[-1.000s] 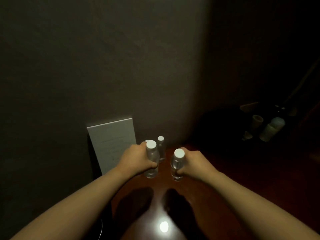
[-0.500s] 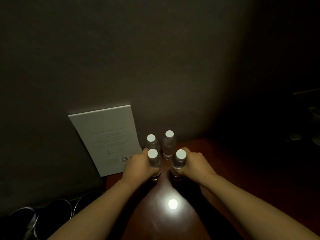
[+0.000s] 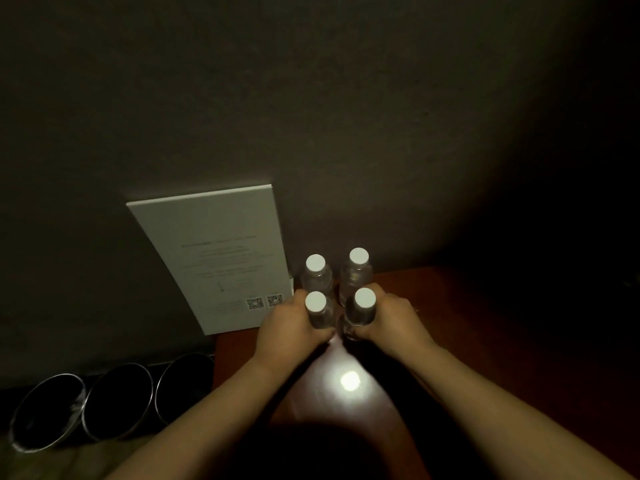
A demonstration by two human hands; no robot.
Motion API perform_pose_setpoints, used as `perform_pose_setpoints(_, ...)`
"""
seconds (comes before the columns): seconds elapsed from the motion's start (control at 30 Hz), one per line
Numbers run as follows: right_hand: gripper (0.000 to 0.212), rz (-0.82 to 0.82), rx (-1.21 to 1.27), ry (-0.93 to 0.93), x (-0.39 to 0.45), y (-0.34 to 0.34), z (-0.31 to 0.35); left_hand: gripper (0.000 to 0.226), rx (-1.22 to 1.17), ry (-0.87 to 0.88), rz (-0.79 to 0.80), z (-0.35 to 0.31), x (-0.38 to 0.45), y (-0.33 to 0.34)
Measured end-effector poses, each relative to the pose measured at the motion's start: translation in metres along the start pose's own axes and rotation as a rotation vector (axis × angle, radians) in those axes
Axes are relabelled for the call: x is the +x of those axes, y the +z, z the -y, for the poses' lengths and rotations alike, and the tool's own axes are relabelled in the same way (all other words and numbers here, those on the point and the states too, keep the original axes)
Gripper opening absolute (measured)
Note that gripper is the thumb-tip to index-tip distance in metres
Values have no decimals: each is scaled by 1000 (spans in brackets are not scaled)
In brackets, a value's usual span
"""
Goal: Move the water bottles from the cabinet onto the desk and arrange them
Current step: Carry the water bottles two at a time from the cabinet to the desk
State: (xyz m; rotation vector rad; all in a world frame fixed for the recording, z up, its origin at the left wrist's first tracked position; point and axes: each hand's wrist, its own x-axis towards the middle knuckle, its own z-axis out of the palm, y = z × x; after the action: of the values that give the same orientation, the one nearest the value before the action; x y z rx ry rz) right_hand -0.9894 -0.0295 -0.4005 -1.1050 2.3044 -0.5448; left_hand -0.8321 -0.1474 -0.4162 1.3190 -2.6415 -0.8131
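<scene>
The left hand (image 3: 289, 329) wraps its fingers (image 3: 298, 295) round the near left bottle (image 3: 320, 315); the right hand (image 3: 391, 322) curls round the near right bottle (image 3: 360, 315); both stand upright on the reddish tabletop (image 3: 450, 323), just in front of two more capped bottles (image 3: 317, 273) by the dark wall (image 3: 311, 98); a white card (image 3: 214, 258) leans left; three dark bins (image 3: 117, 400) sit below.

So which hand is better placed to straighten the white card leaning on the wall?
Left, probably. The left hand is right beside the white card, but it must first release its bottle. The right hand would have to cross the bottles.
</scene>
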Motion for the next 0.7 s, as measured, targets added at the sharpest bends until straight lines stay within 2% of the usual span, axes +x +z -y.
perform_pose_setpoints(0.23, 76, -3, 62, 19, -8, -3, 2, 71, -20, -32, 41, 4, -8, -9)
perform_pose_setpoints(0.33, 76, 19, -11, 71, -19, -7, 0, 82, -17, -67, 62, 9, -19, -21)
perform_pose_setpoints(0.5, 79, 59, -180, 185, -55, -18, 5, 88, 33, -100, 106, 17, -45, -45)
perform_pose_setpoints(0.6, 83, 51, -239, 149, -82, -26, 20, 94, 56, -74, 92, 16, -67, -66)
perform_pose_setpoints(0.7, 77, 22, -293, 65, -113, -32, 49, 95, 87, -33, 64, 16, -95, -92)
